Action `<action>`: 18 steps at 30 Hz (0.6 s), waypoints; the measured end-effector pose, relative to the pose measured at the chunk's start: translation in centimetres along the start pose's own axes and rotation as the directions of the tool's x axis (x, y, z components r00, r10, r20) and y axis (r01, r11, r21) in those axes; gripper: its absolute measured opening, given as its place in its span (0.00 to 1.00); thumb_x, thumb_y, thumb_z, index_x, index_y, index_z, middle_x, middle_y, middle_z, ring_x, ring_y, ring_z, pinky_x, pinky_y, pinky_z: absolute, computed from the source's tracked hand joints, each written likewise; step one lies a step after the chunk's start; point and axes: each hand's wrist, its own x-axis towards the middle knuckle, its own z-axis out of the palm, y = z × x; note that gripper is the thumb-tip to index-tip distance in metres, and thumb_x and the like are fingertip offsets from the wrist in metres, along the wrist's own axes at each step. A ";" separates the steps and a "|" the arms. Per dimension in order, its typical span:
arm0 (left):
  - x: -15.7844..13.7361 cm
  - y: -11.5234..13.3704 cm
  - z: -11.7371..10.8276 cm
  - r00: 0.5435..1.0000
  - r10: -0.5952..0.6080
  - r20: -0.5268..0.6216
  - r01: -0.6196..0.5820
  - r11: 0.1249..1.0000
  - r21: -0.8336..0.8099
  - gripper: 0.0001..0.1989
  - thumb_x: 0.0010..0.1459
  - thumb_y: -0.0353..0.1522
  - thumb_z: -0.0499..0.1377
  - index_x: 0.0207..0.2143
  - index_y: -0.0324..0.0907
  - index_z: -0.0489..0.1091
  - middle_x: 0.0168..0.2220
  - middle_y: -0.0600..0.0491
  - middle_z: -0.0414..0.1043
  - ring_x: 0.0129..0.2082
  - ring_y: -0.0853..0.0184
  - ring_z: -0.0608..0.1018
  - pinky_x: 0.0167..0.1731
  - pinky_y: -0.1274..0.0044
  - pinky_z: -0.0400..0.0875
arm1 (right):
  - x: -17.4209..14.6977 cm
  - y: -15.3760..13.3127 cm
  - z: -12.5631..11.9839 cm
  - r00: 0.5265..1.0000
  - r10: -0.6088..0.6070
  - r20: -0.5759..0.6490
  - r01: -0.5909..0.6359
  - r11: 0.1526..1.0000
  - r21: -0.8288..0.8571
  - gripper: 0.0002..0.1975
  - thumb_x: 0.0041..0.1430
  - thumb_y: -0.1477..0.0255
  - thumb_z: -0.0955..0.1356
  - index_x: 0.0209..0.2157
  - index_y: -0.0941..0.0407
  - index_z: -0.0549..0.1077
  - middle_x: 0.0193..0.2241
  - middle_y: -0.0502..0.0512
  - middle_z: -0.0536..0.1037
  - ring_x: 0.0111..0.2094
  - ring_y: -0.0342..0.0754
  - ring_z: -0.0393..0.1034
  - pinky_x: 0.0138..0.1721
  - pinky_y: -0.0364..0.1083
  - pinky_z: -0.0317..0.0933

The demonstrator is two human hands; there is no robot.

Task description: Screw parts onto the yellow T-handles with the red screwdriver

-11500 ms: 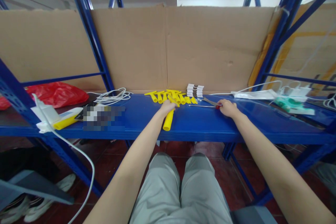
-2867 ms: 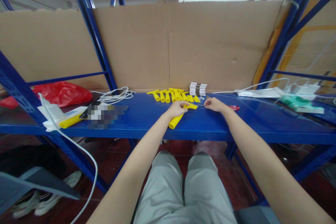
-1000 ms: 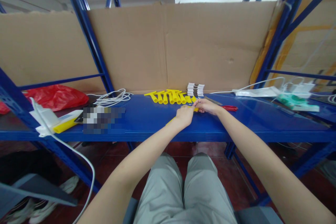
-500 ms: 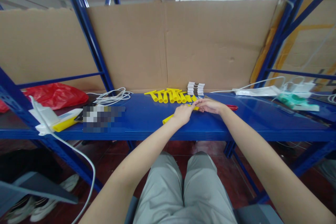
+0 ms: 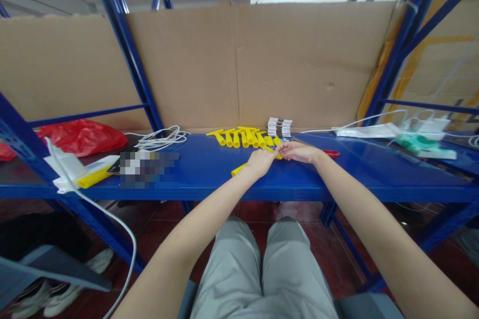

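Note:
My left hand is wrapped round a yellow T-shaped plastic handle that lies low over the blue shelf; its round hollow end sticks out on the near left. Close against it, my right hand has its fingers drawn together at the far end of that handle. Whatever those fingertips pinch is too small or hidden to make out. Behind my hands stands a row of several similar yellow T-shaped handles, with smaller yellow pieces at its right end. A tool with red handles shows past my right wrist.
A stack of small white pieces stands against the cardboard sheet. Leftward are coiled white cables, a red plastic bag and a white power adapter. A green and white item lies right. Blue uprights frame the shelf.
Both hands stay almost in place at the yellow handle, with only slight finger movement. The whole view has shifted very slightly.

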 end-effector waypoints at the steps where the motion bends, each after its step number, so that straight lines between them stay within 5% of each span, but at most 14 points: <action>1: 0.0 -0.1 0.1 1.000 0.005 -0.002 -0.005 1.000 -0.003 0.25 0.62 0.23 0.44 0.60 0.44 0.61 0.44 0.42 0.74 0.45 0.59 0.77 0.42 0.72 0.69 | 0.0 0.0 0.1 1.000 -0.004 -0.002 0.004 1.000 -0.002 0.13 0.40 0.76 0.75 0.32 0.56 0.74 0.27 0.48 0.74 0.29 0.40 0.65 0.28 0.40 0.57; 7: 0.2 -1.3 0.5 0.997 -0.027 -0.079 0.014 0.987 -0.161 0.24 0.59 0.23 0.48 0.57 0.45 0.63 0.45 0.44 0.74 0.46 0.59 0.76 0.45 0.70 0.69 | 0.0 -0.6 0.7 0.995 -0.029 -0.093 0.029 1.000 0.001 0.12 0.39 0.74 0.74 0.30 0.56 0.72 0.23 0.47 0.72 0.23 0.39 0.63 0.23 0.40 0.54; 10: 1.0 -2.7 0.4 0.973 -0.164 -0.163 0.086 0.911 -0.403 0.19 0.58 0.25 0.54 0.51 0.45 0.69 0.44 0.45 0.75 0.48 0.58 0.76 0.47 0.68 0.68 | 0.5 -0.8 0.2 0.946 -0.132 -0.298 0.129 0.991 -0.030 0.09 0.43 0.75 0.69 0.30 0.56 0.69 0.21 0.46 0.70 0.20 0.39 0.60 0.22 0.40 0.52; 13: 1.9 -4.0 0.0 0.902 -0.388 -0.189 0.133 0.666 -0.734 0.14 0.54 0.24 0.58 0.44 0.44 0.70 0.38 0.50 0.75 0.41 0.62 0.78 0.42 0.73 0.71 | 1.3 -0.5 -1.0 0.796 -0.225 -0.562 0.140 0.972 -0.190 0.07 0.44 0.77 0.65 0.29 0.55 0.67 0.20 0.46 0.69 0.19 0.39 0.58 0.22 0.40 0.53; 18: 2.5 -4.5 -0.9 0.859 -0.506 0.080 0.124 0.054 -0.991 0.14 0.54 0.22 0.58 0.42 0.41 0.64 0.27 0.57 0.72 0.19 0.72 0.75 0.23 0.79 0.71 | 2.1 0.5 -3.0 0.651 -0.306 -0.694 -0.010 0.912 -0.411 0.11 0.46 0.78 0.61 0.32 0.57 0.69 0.25 0.52 0.75 0.26 0.44 0.66 0.30 0.43 0.61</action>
